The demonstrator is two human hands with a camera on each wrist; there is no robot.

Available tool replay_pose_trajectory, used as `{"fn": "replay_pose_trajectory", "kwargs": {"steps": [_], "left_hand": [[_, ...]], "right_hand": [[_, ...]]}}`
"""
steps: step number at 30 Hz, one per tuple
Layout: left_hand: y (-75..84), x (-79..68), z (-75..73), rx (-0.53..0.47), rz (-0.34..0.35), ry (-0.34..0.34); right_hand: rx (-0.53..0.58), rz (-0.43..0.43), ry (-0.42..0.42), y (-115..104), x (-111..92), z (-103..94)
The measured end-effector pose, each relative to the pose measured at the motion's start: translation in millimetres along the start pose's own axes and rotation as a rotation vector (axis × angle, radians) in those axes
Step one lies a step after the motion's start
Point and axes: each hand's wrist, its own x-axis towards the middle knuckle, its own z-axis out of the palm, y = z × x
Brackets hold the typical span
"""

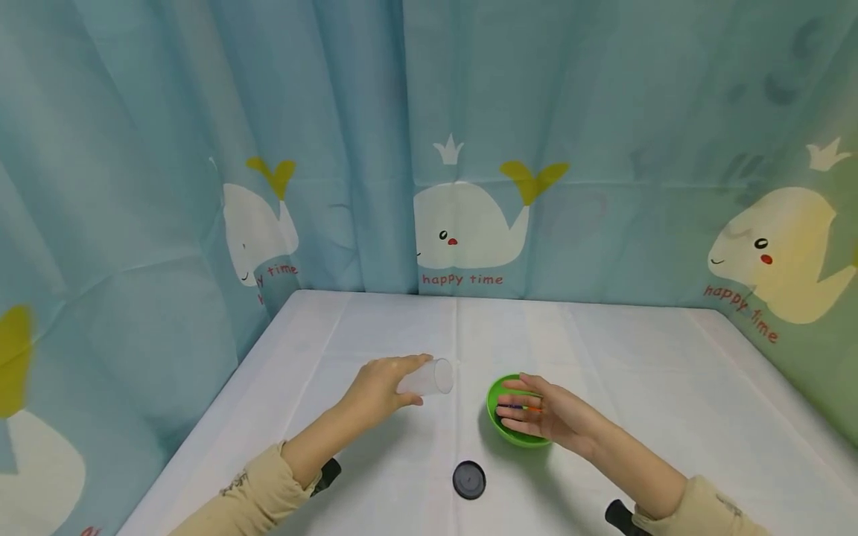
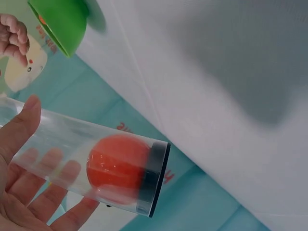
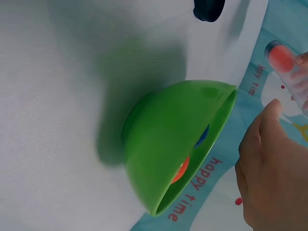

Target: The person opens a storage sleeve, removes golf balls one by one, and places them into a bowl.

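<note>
My left hand [image 1: 378, 387] grips a clear plastic tube [image 1: 425, 377], tilted above the table, its open end toward the right. In the left wrist view, a red-orange ball [image 2: 115, 168] lies inside the tube against the black cap [image 2: 158, 179] closing the far end. My right hand [image 1: 536, 411] is held over a green bowl [image 1: 526, 441], fingers spread and relaxed, nothing in it. Inside the bowl, partly hidden by its wall in the right wrist view, are an orange ball [image 3: 180, 171] and something blue [image 3: 202, 136].
A round black lid [image 1: 469, 480] lies flat on the white tablecloth [image 1: 375, 327], in front of the bowl. Behind and to both sides of the table hangs a blue curtain [image 1: 362, 149] with whale prints. Dark devices [image 1: 623, 515] sit at both wrists.
</note>
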Motion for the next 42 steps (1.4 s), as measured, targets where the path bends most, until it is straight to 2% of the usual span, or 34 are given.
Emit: {"fn": "replay_pose_trajectory", "kwargs": {"steps": [9, 13, 22, 29, 35, 42], "left_hand": [[3.1, 3.7, -3.6, 0.059, 0.042, 0.013], [3.6, 4.3, -5.9, 0.062, 0.037, 0.009], [11.8, 8.2, -5.4, 0.063, 0.084, 0.019], [18.2, 12.2, -7.5, 0.049, 0.086, 0.03], [20.6, 13.7, -6.6, 0.066, 0.059, 0.027], [22.0, 15.2, -6.5, 0.091, 0.092, 0.043]], "right_hand": [[0.08, -0.011, -0.02, -4.7, 1.9, 3.2], [0.093, -0.005, -0.02, -6.1, 3.5, 6.3], [0.128, 0.003, -0.023, -6.8, 2.1, 10.8], [0.149, -0.001, -0.036, -5.7, 2.1, 11.9], [0.166, 0.0, -0.058, -6.7, 3.3, 14.6], [0.208, 0.008, -0.078, -6.6, 3.8, 18.3]]}}
